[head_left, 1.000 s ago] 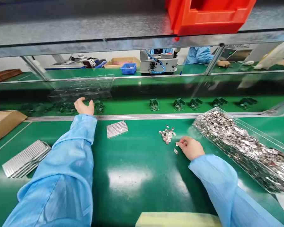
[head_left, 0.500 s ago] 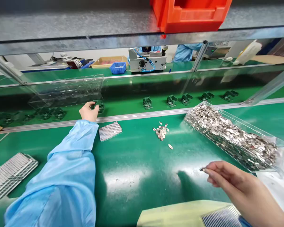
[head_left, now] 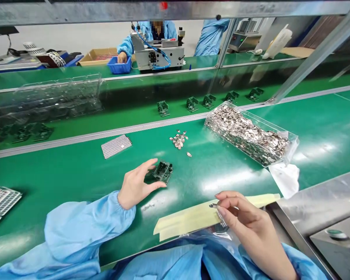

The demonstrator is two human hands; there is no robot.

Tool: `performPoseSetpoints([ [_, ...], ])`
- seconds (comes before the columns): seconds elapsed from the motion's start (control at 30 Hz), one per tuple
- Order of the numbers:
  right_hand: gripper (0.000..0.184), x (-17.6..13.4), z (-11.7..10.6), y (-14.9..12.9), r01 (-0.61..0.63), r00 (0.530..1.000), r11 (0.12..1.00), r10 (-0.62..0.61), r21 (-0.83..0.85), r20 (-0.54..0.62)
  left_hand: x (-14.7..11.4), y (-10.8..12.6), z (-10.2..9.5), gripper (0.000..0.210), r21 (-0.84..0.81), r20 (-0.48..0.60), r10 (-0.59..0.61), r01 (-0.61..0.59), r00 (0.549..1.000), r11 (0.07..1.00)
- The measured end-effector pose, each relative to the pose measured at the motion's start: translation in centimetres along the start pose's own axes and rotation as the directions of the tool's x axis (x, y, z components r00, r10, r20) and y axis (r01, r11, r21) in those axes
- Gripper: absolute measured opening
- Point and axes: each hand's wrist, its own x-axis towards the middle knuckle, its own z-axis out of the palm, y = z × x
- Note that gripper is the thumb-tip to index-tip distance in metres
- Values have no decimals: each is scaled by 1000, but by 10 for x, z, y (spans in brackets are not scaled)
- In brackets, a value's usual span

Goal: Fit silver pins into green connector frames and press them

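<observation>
My left hand (head_left: 140, 183) is round a small green circuit board assembly (head_left: 163, 171) over the green work surface. Its thumb lies along the near edge and its fingertips at the far left edge. In a pinch between thumb and forefinger, my right hand (head_left: 242, 217) has a small metal piece (head_left: 213, 205), close above yellow tape (head_left: 186, 221). A loose pile of small metal pieces (head_left: 179, 140) lies beyond the board, with a single metal piece (head_left: 189, 154) apart from it. To the right, a clear box (head_left: 291, 146) is heaped with similar pieces.
A perforated plate (head_left: 116, 146) lies at left, with stacked grids (head_left: 2, 202) nearer me. Several board assemblies (head_left: 192, 104) stand on the belt behind a metal rail (head_left: 84, 136). Across it, a co-worker's hand (head_left: 122, 57) is at a blue bin (head_left: 119, 67) beside a machine (head_left: 159, 54).
My left hand has brought a board assembly from the belt toward me onto the near work surface. My right hand still pinches its metal piece. The view has shifted, and a co-worker's hand now shows.
</observation>
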Motion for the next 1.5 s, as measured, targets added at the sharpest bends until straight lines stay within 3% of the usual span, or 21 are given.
performPoseSetpoints([
  [0.1,24,-9,0,7,-41,999,997,42,59,-13,4,-5,-5,112,-60,199,-5,18,980,998],
  [0.2,27,-14,5,9,-64,997,989,68,132,-23,12,-12,-1,114,-61,368,-11,36,930,997],
  [0.3,28,-17,11,11,-67,997,982,72,176,-22,16,-7,10,88,-74,371,-45,77,928,994],
  [0.4,27,-18,13,14,-65,994,985,77,161,-71,16,18,22,64,-243,252,-27,90,967,966],
  [0.5,22,-19,15,16,-32,987,991,51,130,-150,14,58,35,57,-516,194,-69,162,979,841],
  [0.63,16,-19,20,15,17,972,993,11,116,-233,11,106,51,53,-726,388,-84,360,918,586],
  [0.77,12,-19,29,15,25,965,998,-8,63,-262,8,122,61,54,-756,520,-70,497,851,425],
  [0.93,12,-18,36,19,19,955,1000,-13,20,-295,5,120,64,47,-745,531,-41,489,847,453],
  [1.2,15,-17,40,20,20,938,999,-27,-25,-345,0,112,63,38,-704,500,46,375,865,603],
  [1.33,14,-18,44,21,23,927,1000,-28,-18,-374,-3,109,63,33,-656,481,32,335,876,677],
  [1.5,10,-19,49,24,15,924,996,21,91,-382,-7,114,64,31,-655,483,-49,399,874,642],
])
